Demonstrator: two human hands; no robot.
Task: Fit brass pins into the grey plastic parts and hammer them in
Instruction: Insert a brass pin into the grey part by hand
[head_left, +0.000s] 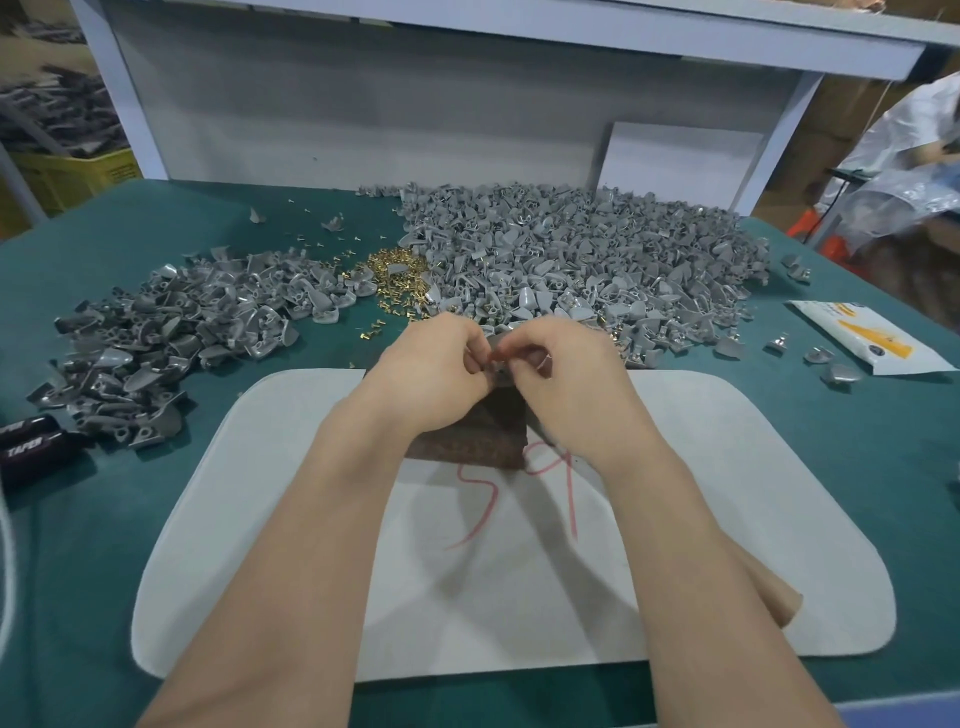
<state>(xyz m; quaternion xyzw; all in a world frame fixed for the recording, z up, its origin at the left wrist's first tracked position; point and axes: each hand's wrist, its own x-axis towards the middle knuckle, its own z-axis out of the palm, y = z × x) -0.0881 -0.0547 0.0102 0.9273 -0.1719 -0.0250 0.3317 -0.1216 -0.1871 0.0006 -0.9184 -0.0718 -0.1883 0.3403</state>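
My left hand (439, 358) and my right hand (558, 366) meet above the far end of a dark brown block (475, 434) on the white mat (291, 499). Together they pinch a small grey plastic part (500, 364), mostly hidden by the fingers. My right fingertips pinch something thin at the part; whether it is a pin I cannot tell. A large heap of grey parts (571, 260) lies behind my hands, and a second heap (171, 332) at the left. Loose brass pins (397, 275) lie between the heaps. No hammer shows.
The table has a green cover (78, 545). A black object lettered TAPER (31, 447) lies at the left edge. A white and yellow packet (872, 338) lies at the right. A grey back panel (363, 114) stands behind the heaps. Another person sits at far right.
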